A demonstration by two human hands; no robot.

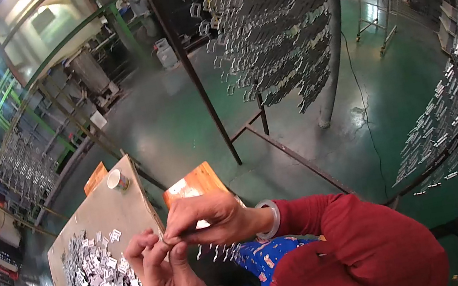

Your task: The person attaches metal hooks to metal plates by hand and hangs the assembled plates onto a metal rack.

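Observation:
In the head view my left hand (169, 272) and my right hand (212, 217) meet fingertip to fingertip above the table's edge. Both are closed in a pinch, and whatever lies between the fingers is too small and hidden to name. Just below my right hand hang several small shiny metal pieces (218, 250), partly covered by my hand and lap. Left of my hands, a large heap of small flat metal parts (104, 285) with cut-out middles spreads over the table (125, 209). A few of them lie loose near the table's front.
A paper cup (117, 180) stands at the table's far end. Beyond my right hand is a wooden stool (201, 178). A metal frame (194, 82) carries dense rows of hanging metal parts (276, 26); more hanging parts (447, 106) are at the right.

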